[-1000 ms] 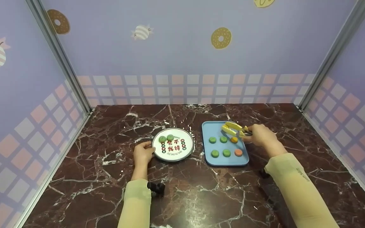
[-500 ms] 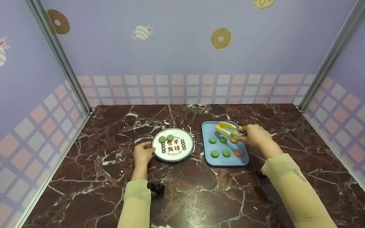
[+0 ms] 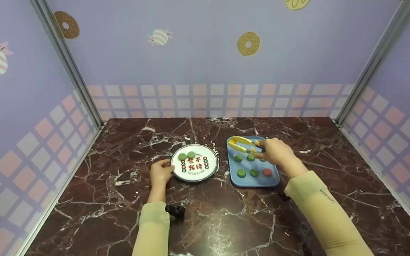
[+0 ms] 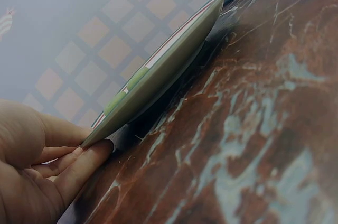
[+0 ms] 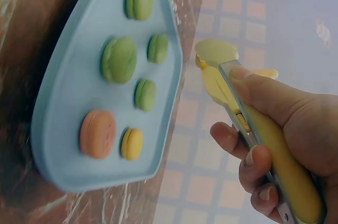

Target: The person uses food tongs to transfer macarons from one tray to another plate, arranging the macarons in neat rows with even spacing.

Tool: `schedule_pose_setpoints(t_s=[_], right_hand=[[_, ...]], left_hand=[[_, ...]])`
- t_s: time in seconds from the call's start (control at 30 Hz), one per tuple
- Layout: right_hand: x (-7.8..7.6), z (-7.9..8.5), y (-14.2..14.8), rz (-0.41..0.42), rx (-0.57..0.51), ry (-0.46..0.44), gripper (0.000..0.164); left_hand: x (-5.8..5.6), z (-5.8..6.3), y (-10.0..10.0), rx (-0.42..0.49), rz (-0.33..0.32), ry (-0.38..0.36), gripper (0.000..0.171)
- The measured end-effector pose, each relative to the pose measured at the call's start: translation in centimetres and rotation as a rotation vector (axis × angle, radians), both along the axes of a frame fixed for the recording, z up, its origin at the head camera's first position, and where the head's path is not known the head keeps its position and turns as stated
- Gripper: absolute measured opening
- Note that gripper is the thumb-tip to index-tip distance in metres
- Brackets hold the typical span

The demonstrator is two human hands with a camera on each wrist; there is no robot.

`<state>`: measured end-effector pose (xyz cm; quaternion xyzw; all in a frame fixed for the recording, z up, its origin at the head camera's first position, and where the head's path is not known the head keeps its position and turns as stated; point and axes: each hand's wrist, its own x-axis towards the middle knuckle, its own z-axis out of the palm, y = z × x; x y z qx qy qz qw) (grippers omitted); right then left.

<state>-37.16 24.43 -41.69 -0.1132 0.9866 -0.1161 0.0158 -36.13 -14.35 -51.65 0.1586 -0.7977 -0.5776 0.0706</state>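
My left hand (image 3: 160, 172) pinches the left rim of a round white plate (image 3: 210, 171) printed with red characters; the left wrist view has fingers above and below the rim. Two green macarons (image 3: 182, 156) lie near the plate's upper left. In my right hand (image 3: 279, 153) is a pair of yellow tongs (image 3: 242, 140), held over the far part of a blue tray (image 3: 251, 185). Between the tong tips shows a yellow macaron (image 5: 200, 62), partly covered by them. Below, the tray carries several green macarons (image 5: 119, 60), a pink one (image 5: 97, 134) and a yellow one (image 5: 132, 143).
Plate and tray stand side by side on a dark red marbled table (image 3: 208, 220), with a narrow gap between them. Purple patterned walls (image 3: 198, 64) enclose the back and both sides. A black wrist camera (image 3: 175, 211) sits by the left cuff.
My right hand has moved left across the tray with the tongs, from its right side toward its far left corner. The left hand and plate have stayed put.
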Motion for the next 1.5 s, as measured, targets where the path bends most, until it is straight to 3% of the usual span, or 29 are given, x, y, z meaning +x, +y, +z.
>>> schedule_pose_setpoints(t_s=[0.33, 0.83, 1.1, 1.5], right_hand=[[0.2, 0.4, -2.9, 0.056, 0.011, -0.009, 0.061], [-0.1, -0.5, -6.8, 0.184, 0.008, 0.066, 0.035], [-0.3, -1.2, -8.3, 0.195, 0.016, 0.04, 0.025], [-0.8, -2.2, -9.4, 0.18, 0.004, 0.014, 0.036]], left_hand=[[0.0, -0.1, -0.2, 0.003, -0.006, -0.011, 0.04], [0.0, 0.1, -0.1, -0.009, 0.004, -0.024, 0.04], [0.0, 0.0, -0.1, 0.015, -0.001, -0.014, 0.04], [-0.1, 0.0, -0.2, 0.015, -0.011, -0.028, 0.042]])
